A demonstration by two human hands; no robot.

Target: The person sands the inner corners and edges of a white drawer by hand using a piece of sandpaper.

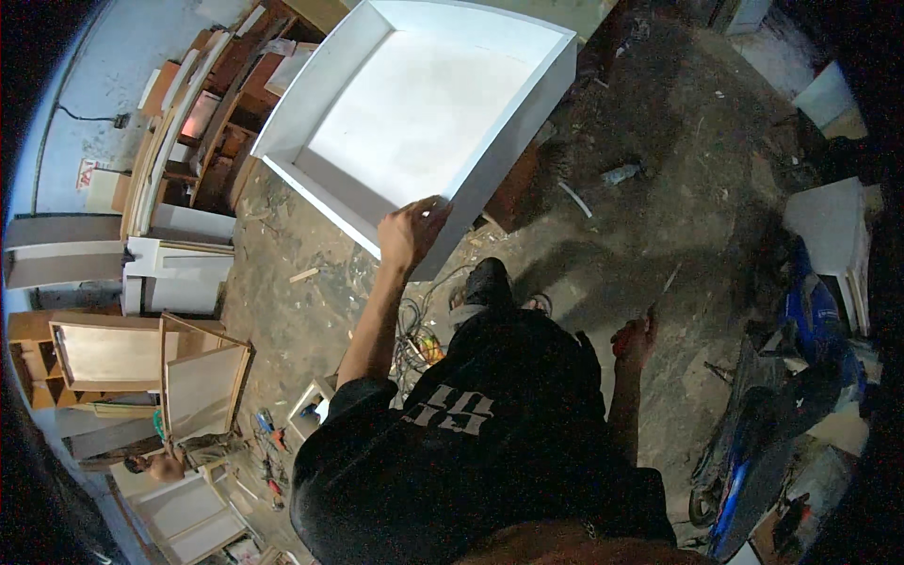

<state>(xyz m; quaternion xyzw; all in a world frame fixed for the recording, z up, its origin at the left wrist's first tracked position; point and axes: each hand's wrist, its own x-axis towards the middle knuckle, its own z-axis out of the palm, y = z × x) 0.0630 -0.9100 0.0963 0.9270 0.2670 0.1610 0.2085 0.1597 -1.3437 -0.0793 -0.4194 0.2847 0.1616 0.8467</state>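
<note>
A large white open box like a drawer [405, 113] stands ahead of me, its open side facing up. My left hand [410, 233] is closed over the rim at its near corner, the thumb and fingers around the edge. Off to my right, my right hand [635, 339] hangs low in shadow, its fingers curled. A thin pointed tool [671, 276] sticks out from it; the exact kind is too dim to make out. A brown block-like support [516, 193] shows under the box's right side.
Wooden boards and shelving [202, 113] lean along the left wall. Framed panels [202, 377] stand lower left, near another person [165, 466]. Cables [414, 339] and hand tools [273, 438] lie on the floor. A blue motorbike [753, 424] stands at the right beside white panels [829, 226].
</note>
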